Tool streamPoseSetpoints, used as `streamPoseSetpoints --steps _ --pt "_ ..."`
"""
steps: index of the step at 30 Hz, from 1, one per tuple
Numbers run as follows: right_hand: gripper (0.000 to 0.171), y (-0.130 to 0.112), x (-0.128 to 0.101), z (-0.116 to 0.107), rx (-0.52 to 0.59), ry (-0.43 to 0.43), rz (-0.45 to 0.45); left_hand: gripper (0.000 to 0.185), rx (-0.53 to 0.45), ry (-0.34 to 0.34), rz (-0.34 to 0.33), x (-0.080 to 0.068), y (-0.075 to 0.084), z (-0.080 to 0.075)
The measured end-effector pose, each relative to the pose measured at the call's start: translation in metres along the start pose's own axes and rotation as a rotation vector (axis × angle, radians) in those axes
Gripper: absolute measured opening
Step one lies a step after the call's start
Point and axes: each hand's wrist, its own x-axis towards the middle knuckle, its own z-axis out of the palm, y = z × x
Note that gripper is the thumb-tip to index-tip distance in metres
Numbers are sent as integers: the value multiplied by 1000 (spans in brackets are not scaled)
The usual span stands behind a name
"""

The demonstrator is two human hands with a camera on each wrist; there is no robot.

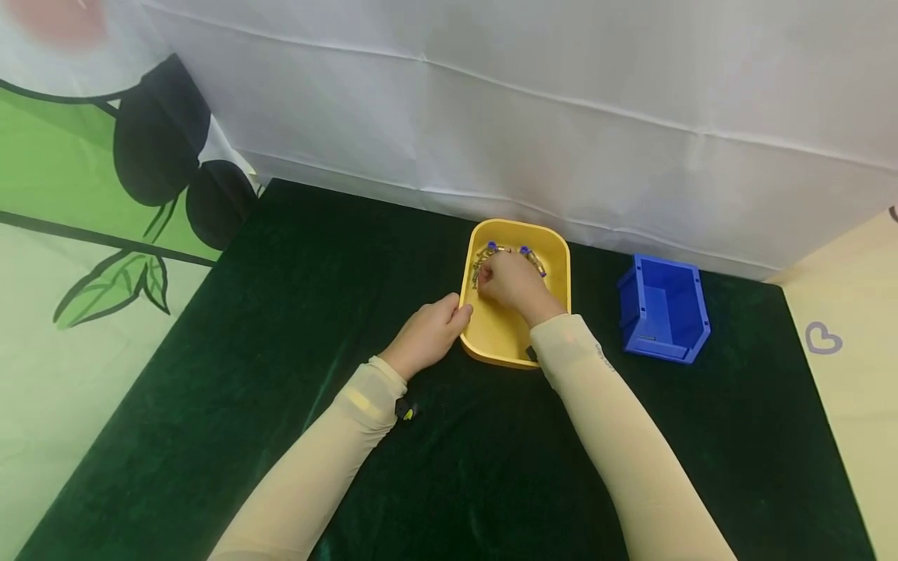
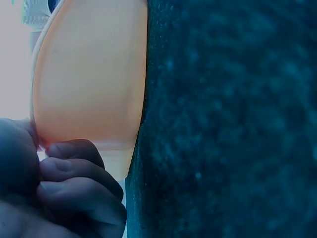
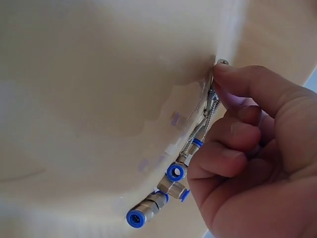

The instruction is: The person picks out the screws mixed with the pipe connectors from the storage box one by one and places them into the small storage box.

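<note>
1. A yellow tub point(image 1: 556, 265) sits on a dark green cloth point(image 1: 281, 327) near the back of the table, just in front of a white sheet point(image 1: 561, 117) that hangs behind it.
2. The left hand point(image 1: 429, 333) rests on the cloth at the tub's left wall. Its fingers are curled and press against the outside of the tub near the rim; the left wrist view shows the curled fingers point(image 2: 79, 173) lying against the tub's wall point(image 2: 89, 79). It encloses nothing.
3. The right hand point(image 1: 515, 282) reaches down inside the tub, towards its far end. Its fingers are bent, and in the right wrist view the fingertips point(image 3: 237, 79) pinch a small metal piece at the tub's inner wall.
4. A cluster of small metal fittings point(image 3: 168, 191) with blue ring ends lies in the tub just beside that hand, and some thin threaded pieces run up to the pinching fingertips. In the head view the fittings point(image 1: 491, 249) show at the far end of the tub, partly hidden by the hand.
5. A blue bin point(image 1: 662, 308) stands on the cloth to the right of the tub, apart from it.
6. Both forearms wear pale beige sleeves point(image 1: 617, 421).
</note>
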Motion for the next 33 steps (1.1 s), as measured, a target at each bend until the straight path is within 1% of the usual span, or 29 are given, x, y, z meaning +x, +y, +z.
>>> streamPoseSetpoints --steps 4,8,16,22,33 --pt "8 -1 0 0 -44 17 -18 32 8 13 13 0 -1 -1" --pt "7 -2 -1 -1 -57 16 -30 33 16 18 18 0 -1 -2" --pt "10 -1 -2 -1 0 12 -14 33 37 28 28 1 1 -2" --pt "5 0 -1 -2 -19 5 -25 33 38 23 17 1 2 -2" --pt "5 -1 -1 -2 -31 17 -55 34 35 14 8 0 2 -3"
